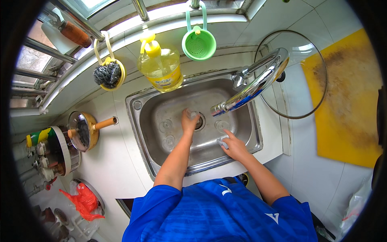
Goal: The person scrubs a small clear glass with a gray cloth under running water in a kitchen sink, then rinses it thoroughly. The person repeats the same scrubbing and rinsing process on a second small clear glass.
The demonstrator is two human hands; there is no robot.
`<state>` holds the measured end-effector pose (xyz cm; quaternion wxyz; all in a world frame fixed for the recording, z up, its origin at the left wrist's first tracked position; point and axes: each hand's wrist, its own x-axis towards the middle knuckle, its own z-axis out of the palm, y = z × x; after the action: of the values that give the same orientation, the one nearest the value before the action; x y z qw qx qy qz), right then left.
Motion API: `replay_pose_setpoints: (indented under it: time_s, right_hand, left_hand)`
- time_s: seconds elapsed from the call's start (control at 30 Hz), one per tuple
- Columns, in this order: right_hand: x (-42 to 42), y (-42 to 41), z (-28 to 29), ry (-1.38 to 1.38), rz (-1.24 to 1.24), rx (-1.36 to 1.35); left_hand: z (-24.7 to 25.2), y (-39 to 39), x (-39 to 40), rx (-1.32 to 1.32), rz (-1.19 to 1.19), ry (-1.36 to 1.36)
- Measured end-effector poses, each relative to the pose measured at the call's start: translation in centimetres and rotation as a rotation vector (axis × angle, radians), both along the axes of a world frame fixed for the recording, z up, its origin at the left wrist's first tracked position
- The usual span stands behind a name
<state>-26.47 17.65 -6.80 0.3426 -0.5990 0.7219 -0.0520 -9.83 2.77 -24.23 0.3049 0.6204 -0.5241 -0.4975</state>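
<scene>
My left hand [190, 121] is closed around a small clear glass [192, 114] above the drain [199, 121] of the stainless steel sink [181, 99]. A greyish cloth or sponge [223, 142] is in my right hand [234, 146], at the sink's near right part. Just beyond my right fingertips another clear glass [222, 125] rests on the basin floor. Two more clear glasses, one [165, 125] behind the other [168, 142], lie at the basin's left. The chrome faucet [251, 90] reaches over the basin from the back right; its spout hangs between my hands.
A yellow dish soap pump bottle [161, 69] stands behind the sink. A green strainer cup [199, 44] and a scourer [108, 74] in a yellow holder hang from the window bars. To the left is a lidded pan [86, 131]; to the right, a glass lid [302, 75] and a yellow cutting board [344, 99].
</scene>
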Motion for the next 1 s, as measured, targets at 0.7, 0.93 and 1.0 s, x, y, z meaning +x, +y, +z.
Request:
replay_pose_setpoints:
  time_s: [0.7, 0.93, 1.0]
  right_hand:
    - [-0.6, -1.6, -5.4, 0.059, -0.133, -0.265]
    - [-1.5, -1.3, -3.4, -0.716, -0.802, -0.040]
    - [0.0, -1.7, 0.3, -0.914, -0.852, -0.001]
  left_hand:
    - [-0.1, 0.5, 2.0, 0.375, 0.269, 0.076]
    - [14.1, 4.7, 0.7, -0.476, -0.765, -0.303]
    - [15.6, 4.4, -0.3, -0.399, -0.842, -0.312]
